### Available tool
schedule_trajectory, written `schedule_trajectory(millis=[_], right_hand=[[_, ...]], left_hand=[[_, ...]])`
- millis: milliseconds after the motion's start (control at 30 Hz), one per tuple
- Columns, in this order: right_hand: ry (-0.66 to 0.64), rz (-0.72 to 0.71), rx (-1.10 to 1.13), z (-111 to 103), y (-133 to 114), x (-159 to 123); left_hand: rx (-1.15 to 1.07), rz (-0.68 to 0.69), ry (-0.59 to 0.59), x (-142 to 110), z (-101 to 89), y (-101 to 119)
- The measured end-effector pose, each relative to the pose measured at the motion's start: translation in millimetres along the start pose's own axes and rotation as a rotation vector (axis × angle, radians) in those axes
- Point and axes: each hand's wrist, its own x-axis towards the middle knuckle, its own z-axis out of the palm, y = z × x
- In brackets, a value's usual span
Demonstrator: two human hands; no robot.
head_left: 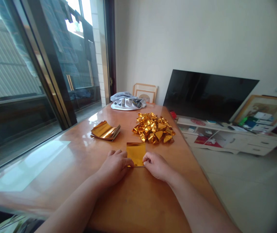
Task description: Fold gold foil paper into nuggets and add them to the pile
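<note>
A sheet of gold foil paper (136,153) lies flat on the wooden table in front of me, with a darker band along its far edge. My left hand (115,165) has its fingers bent and closed on the sheet's near left corner. At the near right corner, my right hand (155,164) pinches the paper, its fingers curled in. Beyond my left hand sits a stack of gold foil sheets (105,131). A heap of folded gold foil pieces (154,127) stands past the sheet, to the right.
On the far end of the table (126,204) is a bundle of grey and white cloth (127,101). A glass sliding door (43,64) runs along the left. To the right are a television (208,95) and a white cabinet (240,140).
</note>
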Motion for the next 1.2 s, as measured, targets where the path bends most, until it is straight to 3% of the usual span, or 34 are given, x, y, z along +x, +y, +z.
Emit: schedule_trajectory(millis=[200,500,733,933,1067,1200], right_hand=[[0.0,0.007,0.009,1.5,1.1,-0.6],[0.014,0.058,0.008,4.6,3.1,-1.5],[0.006,0.109,-0.032,3.7,2.6,-3.0],[0.003,0.145,-0.042,-8.3,9.7,-6.1],[0.05,-0.014,-0.252,-18.3,-11.4,-17.6],[-0.123,-0.146,-0.412,-14.3,-41.5,-35.6]], left_hand=[[0.059,0.035,0.019,-0.1,-4.4,11.2],[0.19,0.078,0.033,2.5,11.8,20.5],[0.182,0.084,0.023,-0.9,7.0,24.4],[0.175,0.103,0.033,-2.1,7.2,23.7],[0.167,0.114,0.036,-2.4,6.8,23.0],[0.189,0.123,0.05,-2.4,8.5,22.4]])
